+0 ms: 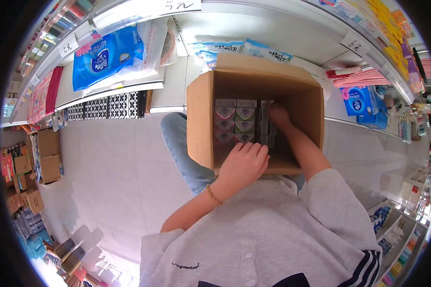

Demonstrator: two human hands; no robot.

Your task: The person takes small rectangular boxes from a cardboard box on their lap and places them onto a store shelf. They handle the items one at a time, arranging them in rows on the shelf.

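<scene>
An open cardboard box (200,122) stands before me, its flaps spread. Inside, small packaged boxes with pink fronts (224,125) and green fronts (244,126) are lined up in rows on the left. Right of them are several narrow grey boxes (264,126), some standing in shadow. My right hand (279,114) reaches deep into the cardboard box, touching or close beside the narrow boxes; its fingers are dim, so its grip cannot be told. My left hand (245,159), with a bracelet at the wrist, lies over the near edge, fingers curled inward; whether it holds anything is hidden.
A white shelf (168,80) beyond the box bears a blue tissue pack (109,57) and blue-and-white packets (269,50). More blue packs (362,104) sit at right. Other cartons (48,154) stand on the left, and a low shelf unit (395,233) is at lower right.
</scene>
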